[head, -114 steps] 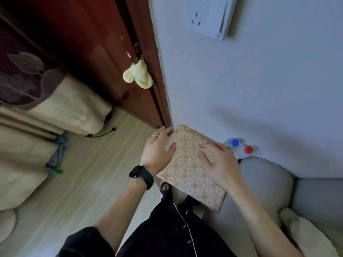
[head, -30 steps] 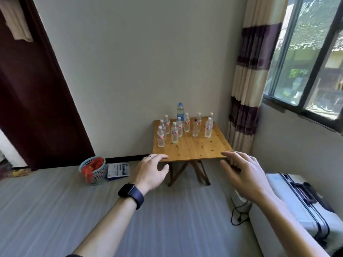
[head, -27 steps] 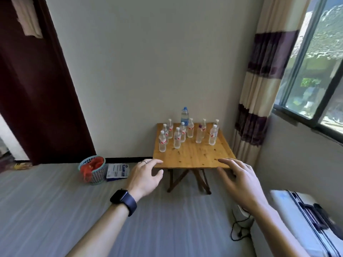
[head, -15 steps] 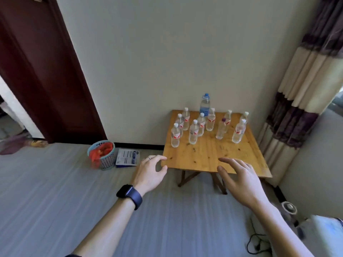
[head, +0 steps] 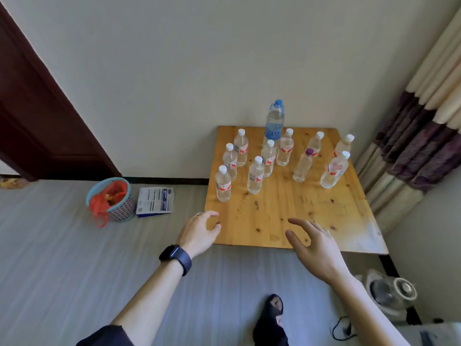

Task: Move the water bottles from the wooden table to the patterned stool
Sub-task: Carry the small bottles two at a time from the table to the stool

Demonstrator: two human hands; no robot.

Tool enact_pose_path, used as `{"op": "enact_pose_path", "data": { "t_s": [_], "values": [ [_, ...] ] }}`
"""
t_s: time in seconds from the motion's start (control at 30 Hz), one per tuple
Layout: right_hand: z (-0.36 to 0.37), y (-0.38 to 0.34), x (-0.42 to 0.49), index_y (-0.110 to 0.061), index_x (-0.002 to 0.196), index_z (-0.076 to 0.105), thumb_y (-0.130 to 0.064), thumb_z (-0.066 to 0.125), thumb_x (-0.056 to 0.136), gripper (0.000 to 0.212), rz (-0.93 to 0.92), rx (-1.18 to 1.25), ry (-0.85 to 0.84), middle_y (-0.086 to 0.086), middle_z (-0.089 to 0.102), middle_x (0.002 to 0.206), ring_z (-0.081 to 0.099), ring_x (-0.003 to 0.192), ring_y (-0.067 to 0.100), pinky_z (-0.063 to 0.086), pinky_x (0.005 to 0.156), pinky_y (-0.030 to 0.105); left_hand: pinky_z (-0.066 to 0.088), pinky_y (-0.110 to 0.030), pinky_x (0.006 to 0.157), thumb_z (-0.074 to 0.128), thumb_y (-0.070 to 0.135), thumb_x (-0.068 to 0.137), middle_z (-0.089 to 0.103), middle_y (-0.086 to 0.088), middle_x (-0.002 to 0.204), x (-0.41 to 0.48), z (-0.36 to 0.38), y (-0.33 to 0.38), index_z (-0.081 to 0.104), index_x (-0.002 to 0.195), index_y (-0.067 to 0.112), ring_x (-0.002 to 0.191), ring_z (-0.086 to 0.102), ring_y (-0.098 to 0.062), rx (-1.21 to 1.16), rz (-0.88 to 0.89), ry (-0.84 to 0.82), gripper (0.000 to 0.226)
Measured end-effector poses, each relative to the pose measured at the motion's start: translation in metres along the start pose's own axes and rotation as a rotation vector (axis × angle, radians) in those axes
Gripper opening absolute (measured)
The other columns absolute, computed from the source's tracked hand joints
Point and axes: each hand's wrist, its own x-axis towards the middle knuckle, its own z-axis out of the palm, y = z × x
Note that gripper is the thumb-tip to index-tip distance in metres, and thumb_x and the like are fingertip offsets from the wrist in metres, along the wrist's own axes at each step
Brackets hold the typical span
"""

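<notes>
Over the last second I have closed on the wooden surface (head: 287, 216). It stood across the room, and now its near edge lies right under my hands. The left hand (head: 199, 231) hovers at the near-left corner, fingers loosely curled and holding nothing. The right hand (head: 316, 248) is spread and released over the near edge, also empty.

All the water bottles (head: 255, 174) stand upright on the far half of the surface, so I judge the carrying has not begun. The patterned stool is out of view now.

The near half of the surface is bare, which gives open room to reach in. The front-left bottle (head: 223, 183) stands close to the left edge and nearest my left hand. The bottles on that side crowd each other — I'd take the front ones first to avoid toppling neighbours. A curtain (head: 411, 151) hangs just beside the right edge.
</notes>
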Motion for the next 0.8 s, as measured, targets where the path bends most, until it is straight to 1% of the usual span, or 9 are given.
{"op": "enact_pose_path", "data": {
  "t_s": [0.07, 0.17, 0.2, 0.33, 0.43, 0.6, 0.7, 0.73, 0.8],
  "values": [
    [0.010, 0.009, 0.044, -0.040, 0.131, 0.055, -0.052, 0.055, 0.094, 0.040, 0.000, -0.007, -0.046, -0.013, 0.058, 0.131, 0.048, 0.125, 0.021, 0.041, 0.097, 0.032, 0.048, -0.032, 0.093, 0.059, 0.038, 0.093, 0.058, 0.004, 0.134, 0.034, 0.009, -0.001, 0.056, 0.128, 0.034, 0.120, 0.054, -0.016, -0.014, -0.048, -0.012, 0.035],
    [0.019, 0.018, 0.110, -0.037, 0.135, 0.053, -0.052, 0.056, 0.093, 0.045, -0.004, -0.018, -0.125, -0.009, 0.059, 0.130, 0.049, 0.124, 0.023, 0.040, 0.095, 0.030, 0.051, -0.031, 0.086, 0.060, 0.039, 0.093, 0.059, 0.002, 0.130, 0.080, 0.013, 0.002, 0.051, 0.132, 0.035, 0.106, 0.057, -0.015, -0.041, -0.154, 0.000, 0.040],
    [0.019, 0.019, 0.130, -0.037, 0.137, 0.051, -0.052, 0.056, 0.093, 0.047, -0.005, -0.028, -0.156, -0.007, 0.059, 0.129, 0.049, 0.124, 0.023, 0.040, 0.096, 0.031, 0.050, -0.031, 0.084, 0.060, 0.038, 0.093, 0.059, 0.002, 0.130, 0.092, 0.013, 0.005, 0.050, 0.134, 0.035, 0.105, 0.057, -0.016, -0.055, -0.193, 0.004, 0.042],
    [0.023, 0.017, 0.213, -0.033, 0.141, 0.047, -0.051, 0.058, 0.092, 0.053, -0.066, -0.066, -0.248, -0.005, 0.057, 0.135, 0.048, 0.126, 0.026, 0.039, 0.097, 0.033, 0.048, -0.032, 0.091, 0.062, 0.040, 0.093, 0.053, 0.000, 0.141, 0.145, 0.015, 0.017, 0.043, 0.140, 0.033, 0.120, 0.056, -0.022, -0.108, -0.284, 0.054, 0.052],
    [0.030, 0.013, 0.274, -0.030, 0.142, 0.045, -0.047, 0.061, 0.091, 0.056, -0.071, -0.097, -0.292, 0.003, 0.056, 0.138, 0.048, 0.128, 0.031, 0.041, 0.099, 0.038, 0.042, -0.032, 0.093, 0.066, 0.041, 0.090, 0.050, -0.002, 0.143, 0.178, 0.021, 0.026, 0.041, 0.142, 0.030, 0.127, 0.051, -0.025, -0.182, -0.329, 0.093, 0.058],
    [0.057, 0.005, 0.347, -0.027, 0.143, 0.043, -0.045, 0.062, 0.091, 0.058, -0.036, -0.125, -0.330, 0.008, 0.048, 0.145, 0.048, 0.126, 0.036, 0.042, 0.101, 0.043, 0.040, -0.028, 0.086, 0.073, 0.048, 0.083, 0.053, 0.001, 0.134, 0.223, 0.032, 0.024, 0.042, 0.136, 0.037, 0.121, 0.052, -0.020, -0.283, -0.358, 0.072, 0.063],
    [0.077, 0.005, 0.368, -0.029, 0.149, 0.035, -0.045, 0.060, 0.091, 0.065, -0.012, -0.194, -0.402, 0.007, 0.036, 0.155, 0.044, 0.130, 0.040, 0.042, 0.102, 0.045, 0.045, -0.032, 0.087, 0.075, 0.046, 0.081, 0.052, -0.002, 0.133, 0.247, 0.040, 0.014, 0.039, 0.138, 0.032, 0.120, 0.051, -0.022, -0.244, -0.343, 0.038, 0.069],
    [0.084, 0.006, 0.372, -0.031, 0.151, 0.032, -0.045, 0.060, 0.092, 0.066, -0.003, -0.215, -0.436, 0.006, 0.035, 0.155, 0.045, 0.130, 0.039, 0.043, 0.100, 0.044, 0.047, -0.034, 0.090, 0.075, 0.045, 0.081, 0.051, -0.003, 0.135, 0.254, 0.043, 0.011, 0.039, 0.140, 0.029, 0.122, 0.050, -0.024, -0.225, -0.342, 0.025, 0.071],
    [0.095, 0.005, 0.375, -0.032, 0.148, 0.034, -0.040, 0.057, 0.095, 0.059, 0.013, -0.221, -0.456, 0.006, 0.039, 0.151, 0.052, 0.123, 0.037, 0.045, 0.088, 0.040, 0.048, -0.038, 0.095, 0.075, 0.044, 0.082, 0.049, -0.004, 0.137, 0.266, 0.047, 0.005, 0.038, 0.142, 0.025, 0.124, 0.049, -0.024, -0.227, -0.348, -0.010, 0.073]
  ]
}}
